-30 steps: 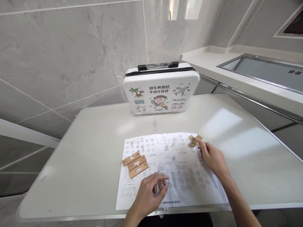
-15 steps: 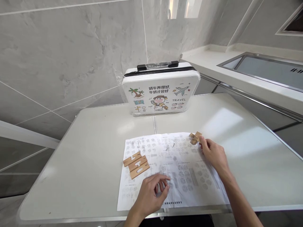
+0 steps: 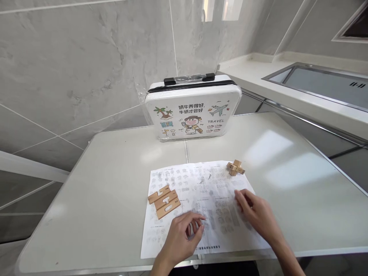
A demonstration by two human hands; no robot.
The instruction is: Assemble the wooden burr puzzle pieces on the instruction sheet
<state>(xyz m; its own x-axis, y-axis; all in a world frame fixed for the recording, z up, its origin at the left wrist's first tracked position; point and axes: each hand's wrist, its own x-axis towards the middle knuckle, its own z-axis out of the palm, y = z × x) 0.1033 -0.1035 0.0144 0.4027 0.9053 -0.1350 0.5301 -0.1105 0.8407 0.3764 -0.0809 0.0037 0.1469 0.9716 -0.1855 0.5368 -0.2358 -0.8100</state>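
Observation:
My left hand rests over the lower part of a printed paper sheet, its fingers loosely curled and apart with nothing in them. Up and to its left lie three flat wooden puzzle pieces, side by side, numbered and with cut-out slots. On the right half of the sheet, my right hand is empty, with thumb and forefinger stretched forward, slightly apart. Beyond its fingertips, a cross-shaped assembled wooden puzzle stands at the sheet's upper right corner, untouched.
A white cartoon-printed case in clear plastic film stands at the back of the white folding table. Behind it is a grey tiled wall. A counter with an inset glass-topped panel runs along the right.
My right hand has let go of the cross-shaped wooden puzzle and drawn back toward me. The puzzle stays at the sheet's corner, sitting differently. My left hand has hardly moved.

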